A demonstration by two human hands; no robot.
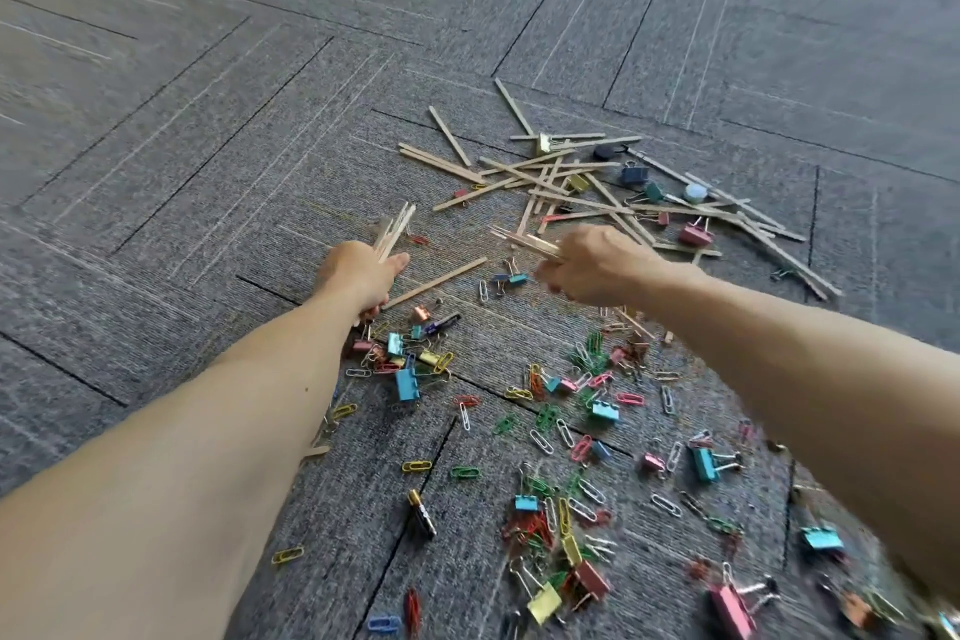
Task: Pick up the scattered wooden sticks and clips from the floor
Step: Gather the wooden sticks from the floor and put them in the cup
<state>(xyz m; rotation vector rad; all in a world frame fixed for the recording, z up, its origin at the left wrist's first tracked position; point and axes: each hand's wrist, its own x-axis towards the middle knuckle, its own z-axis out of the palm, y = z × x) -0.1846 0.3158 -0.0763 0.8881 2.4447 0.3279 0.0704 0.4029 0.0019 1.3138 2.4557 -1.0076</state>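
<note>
My left hand (359, 277) grips a bundle of wooden sticks (396, 230) that point up and away above the grey carpet. My right hand (597, 268) holds a few more sticks (522, 240), their ends pointing left. A single stick (436, 282) lies on the floor between the two hands. Behind the right hand a loose pile of sticks (582, 182) lies crisscrossed. Several coloured paper clips (545, 416) and binder clips (407, 384) are scattered below and in front of both hands.
The grey carpet tiles (208, 130) stretch bare to the left and the far side. A small black round object (605, 152) and a pale round cap (695, 193) lie among the far sticks. More binder clips (730, 611) lie at the lower right.
</note>
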